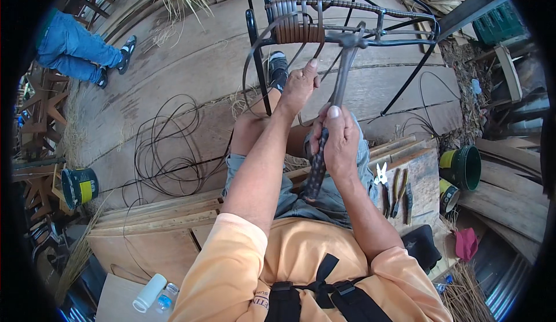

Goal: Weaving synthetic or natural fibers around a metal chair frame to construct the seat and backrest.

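Observation:
In front of me stands a black metal frame (pixel 399 42), part of its rail wrapped side by side with flat brown weaving strips (pixel 298 34). My right hand (pixel 340 142) is closed round the dark grip of a hammer (pixel 343 73). The hammer's head lies against or just over the frame's lower rail, right of the wrapped section. Just below that section, my left hand (pixel 300 89) is closed, with a loose brown strip (pixel 320 35) running down to its thumb and fingers. More strips loop out to the left of the frame.
A long loose strand (pixel 168 148) lies coiled on the wooden floor. White-handled cutters (pixel 380 174) and pliers (pixel 398 188) rest on the bench at my right. Green buckets (pixel 470 168) stand beyond it. Another person's jeans-clad legs (pixel 75 46) show at far left.

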